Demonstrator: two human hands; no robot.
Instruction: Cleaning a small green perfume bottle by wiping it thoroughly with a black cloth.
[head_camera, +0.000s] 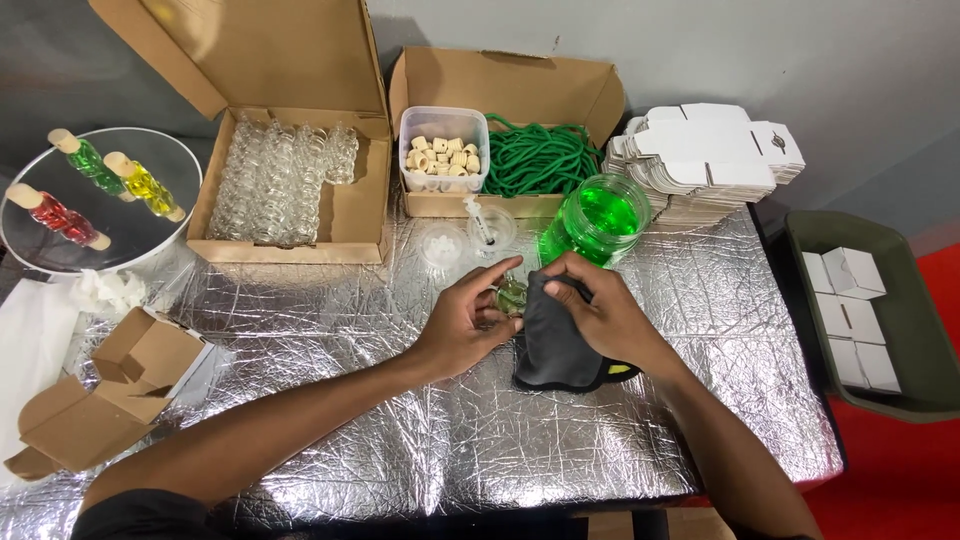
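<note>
My left hand (468, 318) grips a small glass vial (510, 296) with greenish liquid at the middle of the foil-covered table (330, 440). My right hand (598, 308) holds a dark grey cloth (553, 348) with a yellow edge, pressed against the vial. Just beyond my hands stands an open jar of green liquid (600, 215). A syringe (480, 220) lies across a small clear cup, with another clear cup (443, 243) beside it.
Open cardboard boxes hold glass vials (275, 180), a tub of corks (443, 152) and green cord (535, 158). Flat white cartons (705, 150) are stacked right; folded white boxes sit in a green tray (905, 320). A round mirror tray (95, 200) holds three filled vials. Brown boxes (100, 395) lie left.
</note>
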